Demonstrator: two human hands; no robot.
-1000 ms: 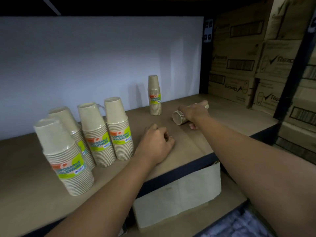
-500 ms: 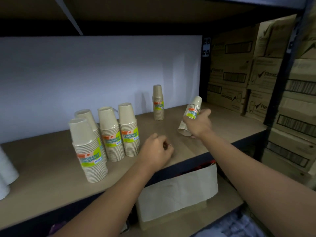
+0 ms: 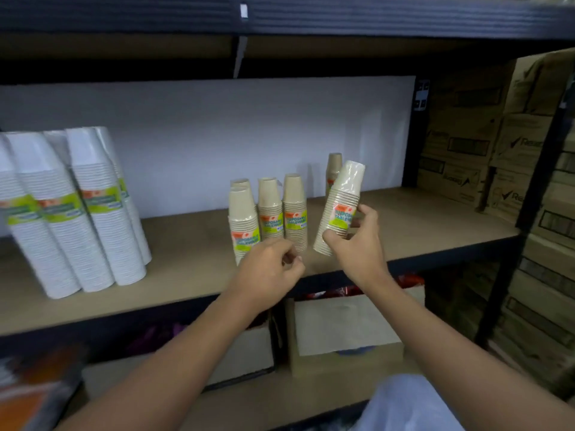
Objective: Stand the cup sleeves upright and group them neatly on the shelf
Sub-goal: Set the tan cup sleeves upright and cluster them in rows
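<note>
My right hand grips a tan cup sleeve with a green and orange label, tilted to the right and lifted just off the wooden shelf. Left of it stands a group of several upright tan sleeves, close together. One more tan sleeve stands alone farther back, partly hidden by the held one. My left hand hovers in front of the group with fingers curled, holding nothing I can see.
Several tall white cup sleeves lean at the shelf's left. Stacked cardboard boxes fill the right side beyond a black upright. An upper shelf hangs overhead. Paper-covered boxes sit on the lower shelf.
The lying sleeve was picked up by my right hand and carried left toward the group, now nearly upright. My view rose and pulled back, bringing the white sleeves into sight.
</note>
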